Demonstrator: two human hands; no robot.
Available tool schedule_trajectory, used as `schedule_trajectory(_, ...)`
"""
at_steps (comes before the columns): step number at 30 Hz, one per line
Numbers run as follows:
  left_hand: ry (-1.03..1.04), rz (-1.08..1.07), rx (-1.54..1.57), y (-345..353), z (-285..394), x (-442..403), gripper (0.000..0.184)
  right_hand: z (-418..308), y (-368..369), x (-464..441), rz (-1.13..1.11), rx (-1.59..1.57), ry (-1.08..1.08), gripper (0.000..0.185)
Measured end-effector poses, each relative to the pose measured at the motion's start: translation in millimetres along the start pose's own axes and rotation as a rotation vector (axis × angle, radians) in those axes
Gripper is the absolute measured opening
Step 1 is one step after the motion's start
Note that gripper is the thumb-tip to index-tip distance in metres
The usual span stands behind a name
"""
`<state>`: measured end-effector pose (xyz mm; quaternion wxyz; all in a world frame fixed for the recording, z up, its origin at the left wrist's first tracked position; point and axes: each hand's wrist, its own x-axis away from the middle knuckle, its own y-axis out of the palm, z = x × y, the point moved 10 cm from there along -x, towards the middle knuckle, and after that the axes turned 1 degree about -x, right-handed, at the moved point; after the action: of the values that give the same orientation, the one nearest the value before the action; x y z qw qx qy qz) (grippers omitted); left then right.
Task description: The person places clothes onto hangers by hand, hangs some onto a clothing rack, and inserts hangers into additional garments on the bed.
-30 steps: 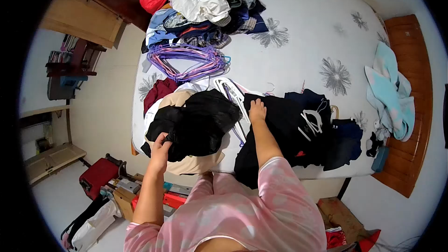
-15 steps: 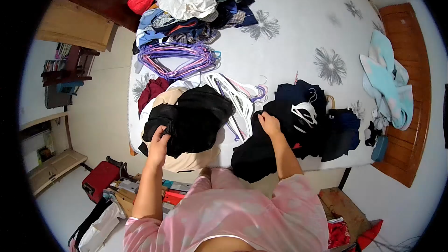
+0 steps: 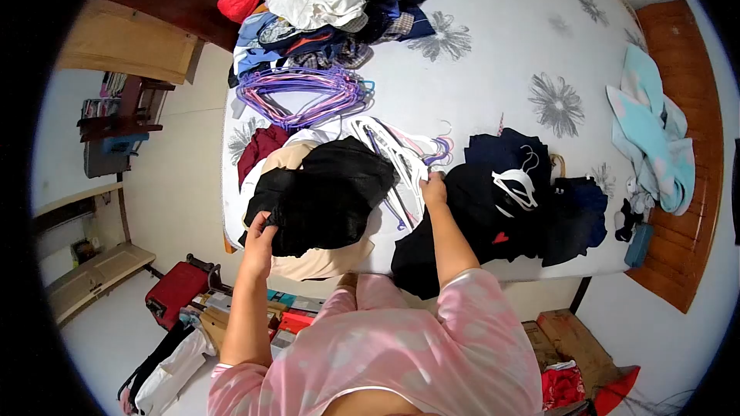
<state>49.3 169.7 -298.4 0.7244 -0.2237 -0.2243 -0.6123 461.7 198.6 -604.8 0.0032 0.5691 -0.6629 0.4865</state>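
My left hand (image 3: pixel 260 236) pinches the near left edge of a black garment (image 3: pixel 327 196), which lies bunched over a beige garment (image 3: pixel 331 262). At the right end of a white hanger (image 3: pixel 389 152), my right hand (image 3: pixel 435 189) has its fingers closed on the frame. This hanger lies in a small stack with pink and purple ones (image 3: pixel 441 149). Just right of my right hand, black clothes (image 3: pixel 466 204) are piled, with a white hanger (image 3: pixel 515 187) on top and a small red heart (image 3: pixel 500 238) showing on the fabric.
A bundle of purple and pink hangers (image 3: pixel 301 98) lies farther back on the bed (image 3: pixel 493 54). Behind it rises a heap of mixed clothes (image 3: pixel 316 0). A light blue blanket (image 3: pixel 655 123) lies at the right edge. Boxes (image 3: pixel 297 320) and a red suitcase (image 3: pixel 177 293) stand below.
My right hand has moved left and up from the black clothes to the white hanger. My left hand keeps its hold on the black garment. The view has shifted slightly.
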Motion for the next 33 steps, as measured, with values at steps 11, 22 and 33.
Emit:
schedule_trajectory(11, 0.004, 0.036, 0.043, -28, 16, 21, 0.012, -140, -21, 65, -0.087, -0.704, -0.314, 0.021)
schedule_trajectory(22, 0.179, -0.171, 0.122, -3, 106, 66, 0.012, -304, -140, 267, -0.284, -0.825, -0.599, 0.018)
schedule_trajectory(33, 0.285, -0.528, 0.000, -3, 170, 106, 0.018, -371, -129, 364, -0.060, -0.662, -0.833, 0.015)
